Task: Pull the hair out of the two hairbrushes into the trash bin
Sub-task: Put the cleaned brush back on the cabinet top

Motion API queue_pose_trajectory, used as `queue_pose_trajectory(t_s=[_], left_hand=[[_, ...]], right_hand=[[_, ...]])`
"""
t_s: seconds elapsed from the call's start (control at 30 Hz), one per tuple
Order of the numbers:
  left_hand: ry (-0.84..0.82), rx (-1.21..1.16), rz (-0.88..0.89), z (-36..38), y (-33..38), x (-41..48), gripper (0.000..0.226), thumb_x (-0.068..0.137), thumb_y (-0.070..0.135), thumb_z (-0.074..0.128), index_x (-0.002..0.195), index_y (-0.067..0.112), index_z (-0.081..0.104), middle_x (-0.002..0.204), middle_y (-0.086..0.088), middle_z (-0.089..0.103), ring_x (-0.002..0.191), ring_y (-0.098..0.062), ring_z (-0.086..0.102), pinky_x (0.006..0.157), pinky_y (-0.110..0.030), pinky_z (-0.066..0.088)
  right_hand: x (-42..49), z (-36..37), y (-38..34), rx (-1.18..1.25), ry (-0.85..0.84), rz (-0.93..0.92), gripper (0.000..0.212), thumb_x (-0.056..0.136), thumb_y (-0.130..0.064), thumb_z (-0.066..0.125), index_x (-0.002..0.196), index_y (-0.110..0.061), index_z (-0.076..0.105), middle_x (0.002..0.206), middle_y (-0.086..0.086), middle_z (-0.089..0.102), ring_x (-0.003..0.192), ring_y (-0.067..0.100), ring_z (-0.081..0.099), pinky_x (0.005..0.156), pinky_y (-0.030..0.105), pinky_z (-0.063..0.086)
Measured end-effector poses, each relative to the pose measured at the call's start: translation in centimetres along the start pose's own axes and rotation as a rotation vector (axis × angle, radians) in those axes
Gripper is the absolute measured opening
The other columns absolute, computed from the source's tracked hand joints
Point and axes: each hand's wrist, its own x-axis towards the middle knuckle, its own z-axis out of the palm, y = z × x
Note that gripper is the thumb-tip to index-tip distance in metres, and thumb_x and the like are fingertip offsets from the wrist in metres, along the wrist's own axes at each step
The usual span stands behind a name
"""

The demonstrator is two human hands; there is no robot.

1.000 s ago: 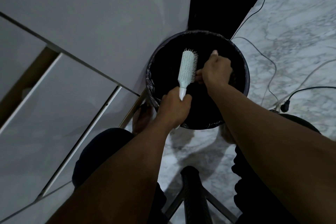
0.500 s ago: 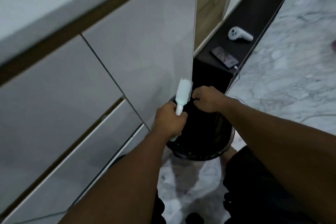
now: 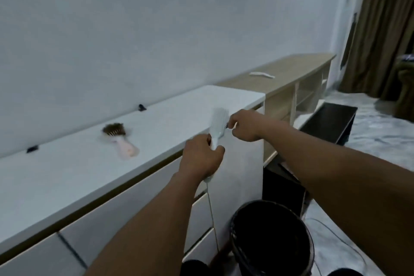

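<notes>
Head view shows the pale blue hairbrush (image 3: 216, 123) raised in front of the white dresser's (image 3: 67, 170) right end, its head tilted up and away, its handle running down into the left hand (image 3: 201, 159). That hand is curled into a fist around the handle, whose tip pokes out just below the fist. The right hand (image 3: 245, 125) sits just to the right of the brush head, thumb and forefinger (image 3: 233, 120) pinched together at the bristle side, with a small dark tuft showing at the pinch (too blurred to say whether it is hair or bristles). The other fingers of that hand are folded in.

Below both forearms, well apart from the brush, stands the black trash bin (image 3: 272, 238) on the marble floor (image 3: 380, 132), lined with a dark bag and pressed close to the dresser's side panel.

On the dresser top, to the left of the hands and well away from them, lies the second hairbrush (image 3: 118, 138), pink-handled, its head matted with brownish hair, handle pointing toward the front edge. Neither hand touches it.

Beyond the dresser a lower wooden shelf unit (image 3: 289, 74) runs along the wall with a small white object (image 3: 262, 74) on its top. A brown curtain (image 3: 380, 29) hangs at far right.
</notes>
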Motion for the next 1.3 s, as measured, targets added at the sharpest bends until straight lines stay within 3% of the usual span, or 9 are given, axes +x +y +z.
queue_pose_trajectory(t_s=[0.1, 0.2, 0.33, 0.53, 0.73, 0.93, 1.13, 1.3], left_hand=[[0.059, 0.016, -0.019, -5.6, 0.3, 0.0, 0.022, 0.085, 0.033, 0.066, 0.092, 0.012, 0.065, 0.083, -0.005, 0.069, 0.069, -0.023, 0.070, 0.066, -0.035, 0.058], [0.157, 0.088, -0.039, -11.0, -0.7, -0.2, 0.025, 0.084, 0.033, 0.066, 0.090, 0.008, 0.068, 0.080, -0.005, 0.067, 0.072, -0.021, 0.066, 0.058, -0.027, 0.048], [0.257, 0.115, -0.122, -17.2, -3.2, -0.9, 0.022, 0.086, 0.031, 0.064, 0.084, 0.009, 0.065, 0.073, -0.002, 0.065, 0.067, -0.020, 0.065, 0.059, -0.028, 0.049], [0.364, 0.173, -0.299, -23.1, -8.4, -1.9, 0.033, 0.085, 0.040, 0.066, 0.069, 0.013, 0.057, 0.066, -0.001, 0.058, 0.059, -0.019, 0.059, 0.050, -0.025, 0.037], [0.351, 0.263, -0.475, -23.8, -13.7, -2.1, 0.031, 0.077, 0.040, 0.062, 0.088, 0.011, 0.065, 0.082, -0.004, 0.066, 0.071, -0.022, 0.064, 0.053, -0.026, 0.040], [0.287, 0.333, -0.564, -22.5, -17.6, -0.1, 0.031, 0.083, 0.040, 0.068, 0.094, 0.015, 0.054, 0.091, -0.002, 0.059, 0.083, -0.026, 0.061, 0.067, -0.030, 0.045], [0.262, 0.444, -0.652, -22.6, -19.5, 1.5, 0.029, 0.087, 0.039, 0.065, 0.095, 0.019, 0.046, 0.109, -0.005, 0.064, 0.104, -0.030, 0.065, 0.072, -0.030, 0.041], [0.287, 0.454, -0.672, -22.5, -20.3, 1.9, 0.025, 0.089, 0.037, 0.061, 0.094, 0.018, 0.046, 0.113, -0.006, 0.065, 0.106, -0.031, 0.064, 0.073, -0.030, 0.039]], right_hand=[[0.2, -2.6, -5.0, -0.004, 0.059, -0.062, 0.033, 0.093, -0.018, 0.050, 0.120, -0.019, 0.068, 0.129, 0.004, 0.064, 0.113, 0.025, 0.060, 0.091, 0.034, 0.050], [1.3, -3.9, -10.2, 0.013, 0.078, -0.144, 0.034, 0.092, -0.021, 0.050, 0.121, -0.022, 0.066, 0.130, 0.004, 0.062, 0.110, 0.024, 0.061, 0.092, 0.035, 0.052], [2.6, -4.4, -17.1, 0.041, 0.084, -0.263, 0.031, 0.091, -0.022, 0.052, 0.118, -0.022, 0.067, 0.127, 0.004, 0.062, 0.108, 0.025, 0.064, 0.095, 0.039, 0.055], [4.7, -2.7, -25.1, 0.074, 0.028, -0.409, 0.028, 0.092, -0.018, 0.052, 0.114, -0.025, 0.066, 0.118, -0.001, 0.061, 0.101, 0.021, 0.059, 0.080, 0.028, 0.045], [7.5, 1.6, -29.3, 0.091, -0.045, -0.456, 0.020, 0.088, -0.026, 0.056, 0.106, -0.029, 0.064, 0.118, -0.001, 0.064, 0.097, 0.022, 0.067, 0.090, 0.039, 0.057], [11.3, 6.2, -30.2, 0.041, -0.118, -0.481, 0.037, 0.087, -0.020, 0.053, 0.122, -0.022, 0.064, 0.129, 0.003, 0.061, 0.114, 0.025, 0.060, 0.099, 0.038, 0.051], [14.3, 9.1, -31.4, -0.013, -0.093, -0.512, 0.034, 0.088, -0.022, 0.052, 0.121, -0.026, 0.064, 0.129, -0.002, 0.062, 0.121, 0.023, 0.055, 0.102, 0.036, 0.042], [14.9, 10.7, -32.6, -0.077, -0.048, -0.560, 0.035, 0.091, -0.022, 0.051, 0.123, -0.028, 0.064, 0.131, -0.005, 0.063, 0.128, 0.024, 0.048, 0.102, 0.039, 0.035]])
